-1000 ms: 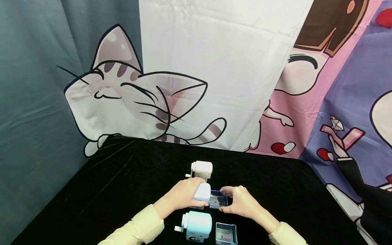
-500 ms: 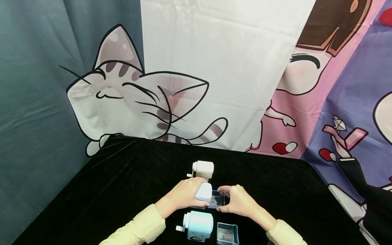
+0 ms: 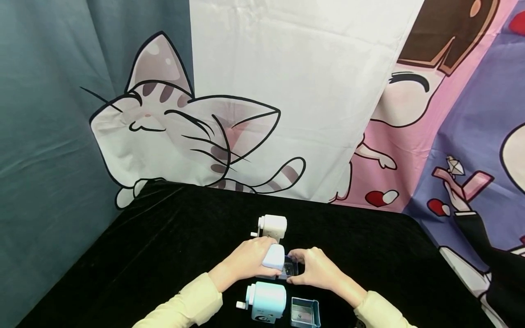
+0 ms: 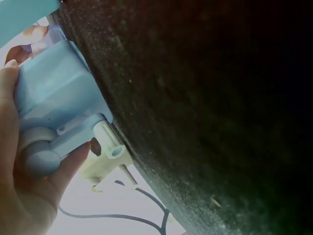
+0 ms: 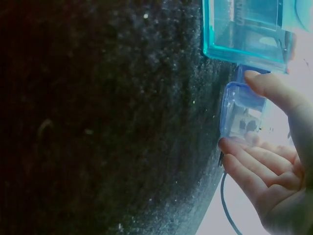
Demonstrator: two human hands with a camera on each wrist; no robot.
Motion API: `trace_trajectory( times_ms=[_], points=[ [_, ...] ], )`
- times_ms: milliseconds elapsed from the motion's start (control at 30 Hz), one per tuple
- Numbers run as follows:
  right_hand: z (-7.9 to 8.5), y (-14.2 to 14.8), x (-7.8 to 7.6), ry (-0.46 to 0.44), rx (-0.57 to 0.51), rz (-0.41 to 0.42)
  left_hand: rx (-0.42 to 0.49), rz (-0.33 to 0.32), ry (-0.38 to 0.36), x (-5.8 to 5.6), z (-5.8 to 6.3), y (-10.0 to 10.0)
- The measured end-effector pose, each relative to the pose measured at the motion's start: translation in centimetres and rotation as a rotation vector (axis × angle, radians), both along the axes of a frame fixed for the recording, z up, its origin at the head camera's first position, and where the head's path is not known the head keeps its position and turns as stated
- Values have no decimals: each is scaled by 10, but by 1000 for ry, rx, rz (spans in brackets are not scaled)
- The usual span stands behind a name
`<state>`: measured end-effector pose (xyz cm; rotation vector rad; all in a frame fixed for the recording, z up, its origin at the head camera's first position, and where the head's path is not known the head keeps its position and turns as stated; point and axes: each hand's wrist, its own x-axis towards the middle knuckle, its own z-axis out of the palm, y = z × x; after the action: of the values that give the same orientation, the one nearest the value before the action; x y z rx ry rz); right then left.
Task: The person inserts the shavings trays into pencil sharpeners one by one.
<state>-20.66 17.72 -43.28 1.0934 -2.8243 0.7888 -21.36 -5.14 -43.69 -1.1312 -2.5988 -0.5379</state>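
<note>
Left hand (image 3: 246, 262) grips lilac sharpener (image 3: 273, 257); right hand (image 3: 317, 269) pinches its clear drawer (image 3: 290, 269), seemingly partly inserted.

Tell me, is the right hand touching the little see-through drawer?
Touching. The right wrist view shows the right hand pinching the clear drawer, a fingertip on either end.

Clear plastic drawer (image 3: 290, 268), matt plastic sharpener (image 3: 273, 256), black velvet cloth (image 3: 164, 237)

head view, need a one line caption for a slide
Left hand grips a lavender pencil sharpener while the right hand holds its clear drawer.
</note>
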Motion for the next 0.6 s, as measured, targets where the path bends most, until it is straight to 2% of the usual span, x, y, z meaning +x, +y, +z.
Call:
trace_trajectory(
  times_ms=[600],
  points=[
    [0, -12, -7, 42, 25, 31, -1, -10, 30, 1, 2, 0]
  ],
)
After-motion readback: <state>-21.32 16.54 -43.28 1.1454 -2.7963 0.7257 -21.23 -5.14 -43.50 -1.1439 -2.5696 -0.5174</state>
